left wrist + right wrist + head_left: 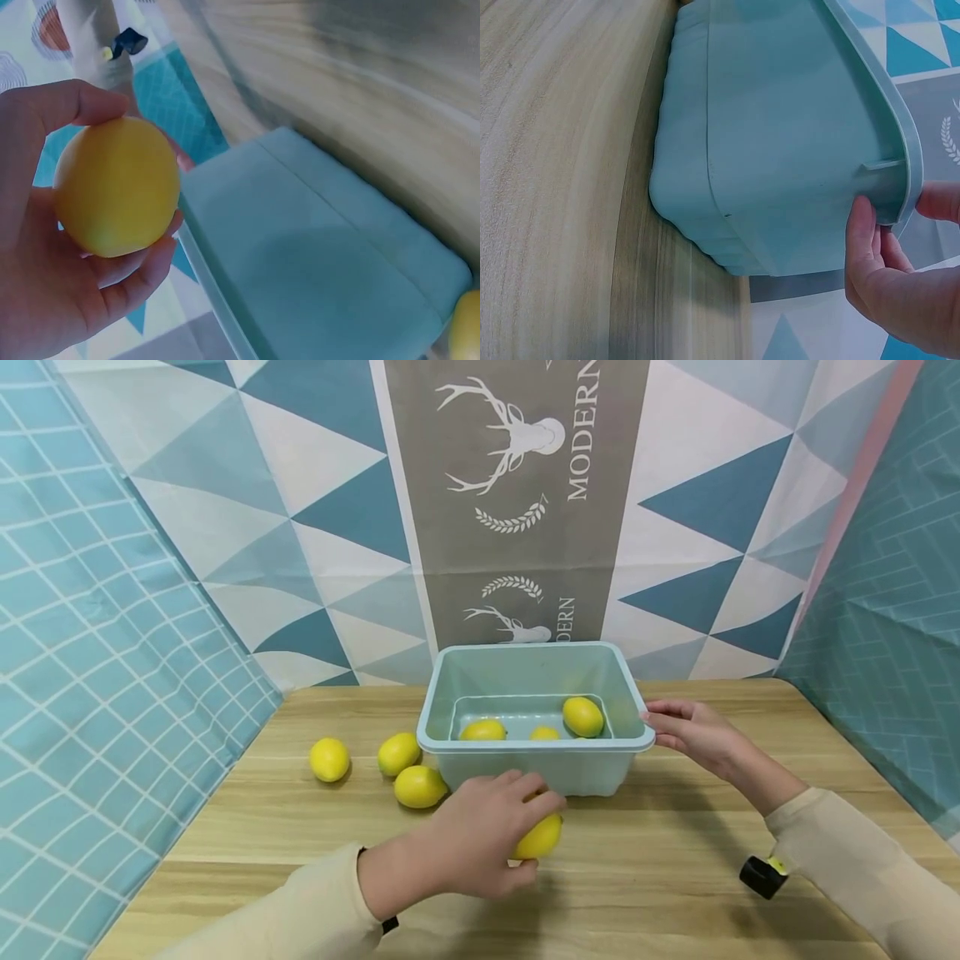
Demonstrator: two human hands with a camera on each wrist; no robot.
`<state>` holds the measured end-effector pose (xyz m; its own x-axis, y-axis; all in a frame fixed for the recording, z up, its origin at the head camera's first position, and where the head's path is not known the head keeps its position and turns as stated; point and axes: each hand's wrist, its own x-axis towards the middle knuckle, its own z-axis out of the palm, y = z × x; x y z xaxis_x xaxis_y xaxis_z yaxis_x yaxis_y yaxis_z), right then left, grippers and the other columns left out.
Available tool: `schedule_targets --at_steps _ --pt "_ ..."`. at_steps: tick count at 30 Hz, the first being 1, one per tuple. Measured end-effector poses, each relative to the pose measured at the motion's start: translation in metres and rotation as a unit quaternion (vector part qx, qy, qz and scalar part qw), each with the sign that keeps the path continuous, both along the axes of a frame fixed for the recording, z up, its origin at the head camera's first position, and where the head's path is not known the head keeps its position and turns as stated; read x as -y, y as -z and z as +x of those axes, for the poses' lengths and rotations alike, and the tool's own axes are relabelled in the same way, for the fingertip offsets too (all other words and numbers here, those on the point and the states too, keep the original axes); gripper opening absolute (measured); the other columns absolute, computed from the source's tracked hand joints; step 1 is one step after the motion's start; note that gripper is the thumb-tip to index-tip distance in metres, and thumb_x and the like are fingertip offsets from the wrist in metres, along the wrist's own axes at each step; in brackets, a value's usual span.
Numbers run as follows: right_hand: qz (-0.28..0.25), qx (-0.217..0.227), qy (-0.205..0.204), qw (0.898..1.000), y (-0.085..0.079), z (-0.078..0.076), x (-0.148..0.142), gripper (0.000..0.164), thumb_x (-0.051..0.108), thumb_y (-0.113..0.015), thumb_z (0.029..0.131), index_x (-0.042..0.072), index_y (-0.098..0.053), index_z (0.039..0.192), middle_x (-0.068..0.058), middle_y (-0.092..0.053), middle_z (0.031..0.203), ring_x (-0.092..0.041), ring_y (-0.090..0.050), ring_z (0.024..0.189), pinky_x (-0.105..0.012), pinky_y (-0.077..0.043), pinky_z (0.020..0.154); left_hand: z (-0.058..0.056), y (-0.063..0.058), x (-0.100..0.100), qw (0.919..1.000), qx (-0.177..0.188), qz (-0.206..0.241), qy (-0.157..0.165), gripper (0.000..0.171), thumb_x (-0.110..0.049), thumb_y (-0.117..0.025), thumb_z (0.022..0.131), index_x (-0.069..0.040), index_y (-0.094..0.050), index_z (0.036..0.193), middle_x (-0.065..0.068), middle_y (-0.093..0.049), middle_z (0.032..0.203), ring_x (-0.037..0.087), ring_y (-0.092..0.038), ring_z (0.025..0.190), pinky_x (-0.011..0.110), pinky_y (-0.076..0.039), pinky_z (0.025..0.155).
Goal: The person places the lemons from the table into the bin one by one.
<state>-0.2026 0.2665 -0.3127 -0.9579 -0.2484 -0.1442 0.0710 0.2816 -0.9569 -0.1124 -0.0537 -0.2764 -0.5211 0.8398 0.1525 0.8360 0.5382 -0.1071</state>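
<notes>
My left hand [480, 835] holds a yellow lemon [542, 837] above the table, in front of a light blue plastic bin [525, 768]. In the left wrist view the thumb and fingers curl round the lemon [118, 187], with the bin's outer wall [322, 247] beyond it. At the bin's right side, my right hand [697, 733] pinches the rim. The right wrist view shows the thumb over the rim [911, 165] and the fingers under it. Inside the bin lie three lemons, one at the right [582, 717]; the front wall partly hides the other two.
Left of the bin, three more lemons rest on the wooden table [247, 868]: one lemon [329, 760] apart, a second lemon [399, 754] and a third lemon [420, 787] close to the bin. Patterned cloth walls [330, 510] stand behind and at both sides.
</notes>
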Motion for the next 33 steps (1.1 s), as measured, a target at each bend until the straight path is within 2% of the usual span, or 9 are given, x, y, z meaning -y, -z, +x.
schedule_targets --at_steps 5,10,12,18,23,27,33 --pt "-0.006 0.000 -0.001 1.000 -0.002 0.000 0.000 0.065 0.027 -0.052 0.099 -0.014 -0.024 0.142 -0.010 -0.047 0.125 0.005 -0.060 0.093 -0.014 -0.052 0.085 -0.010 -0.009 0.004 0.9992 0.036 0.000 -0.019 0.051 -0.035 -0.068 0.080 -0.019 -0.054 0.126 -0.005 -0.058 0.113 0.010 -0.055 0.092 0.021 -0.047 0.067" --pt "-0.003 0.000 -0.002 1.000 -0.002 0.000 0.001 0.064 0.027 -0.052 0.099 -0.013 -0.025 0.142 -0.006 -0.049 0.121 0.004 -0.060 0.093 -0.014 -0.053 0.086 -0.017 -0.014 0.009 0.9979 0.052 0.010 -0.037 0.052 -0.034 -0.067 0.081 -0.018 -0.053 0.128 -0.003 -0.058 0.119 0.013 -0.057 0.099 0.025 -0.049 0.068" --pt "-0.001 -0.001 -0.002 1.000 -0.001 0.000 0.001 0.064 0.027 -0.052 0.099 -0.013 -0.026 0.141 -0.005 -0.049 0.121 0.004 -0.060 0.093 -0.014 -0.053 0.086 -0.018 -0.015 0.011 0.9974 0.059 0.012 -0.040 0.052 -0.034 -0.067 0.081 -0.018 -0.053 0.128 -0.003 -0.059 0.117 0.013 -0.057 0.096 0.024 -0.047 0.065" --pt "0.000 -0.002 -0.003 1.000 -0.002 0.000 0.002 0.063 0.026 -0.052 0.099 -0.013 -0.026 0.141 -0.006 -0.049 0.122 0.004 -0.060 0.093 -0.014 -0.053 0.085 -0.022 -0.022 0.014 0.9970 0.055 0.024 -0.049 0.053 -0.034 -0.068 0.079 -0.019 -0.053 0.128 -0.004 -0.058 0.112 0.011 -0.053 0.088 0.022 -0.043 0.059" --pt "0.004 0.001 -0.003 1.000 -0.003 -0.001 0.002 0.064 0.027 -0.052 0.099 -0.014 -0.026 0.141 -0.007 -0.049 0.122 0.004 -0.060 0.092 -0.014 -0.053 0.085 -0.028 -0.033 0.016 0.9969 0.048 0.029 -0.056 0.053 -0.032 -0.069 0.079 -0.018 -0.053 0.128 -0.003 -0.059 0.113 0.012 -0.055 0.092 0.025 -0.046 0.062" --pt "0.004 0.002 -0.004 1.000 -0.005 -0.001 0.002 0.064 0.027 -0.052 0.099 -0.014 -0.025 0.141 -0.008 -0.048 0.123 0.004 -0.060 0.092 -0.014 -0.053 0.085 -0.038 -0.044 0.017 0.9955 0.061 0.021 -0.069 0.053 -0.030 -0.069 0.080 -0.017 -0.052 0.129 -0.001 -0.060 0.115 0.013 -0.056 0.090 0.027 -0.047 0.064" --pt "0.001 0.004 -0.001 1.000 -0.002 0.000 0.001 0.065 0.027 -0.051 0.100 -0.014 -0.024 0.142 -0.009 -0.047 0.124 0.005 -0.059 0.092 -0.013 -0.052 0.085 -0.059 -0.061 0.015 0.9914 0.082 0.005 -0.102 0.053 -0.030 -0.068 0.082 -0.018 -0.051 0.131 0.000 -0.059 0.119 0.016 -0.055 0.087 0.029 -0.047 0.066"
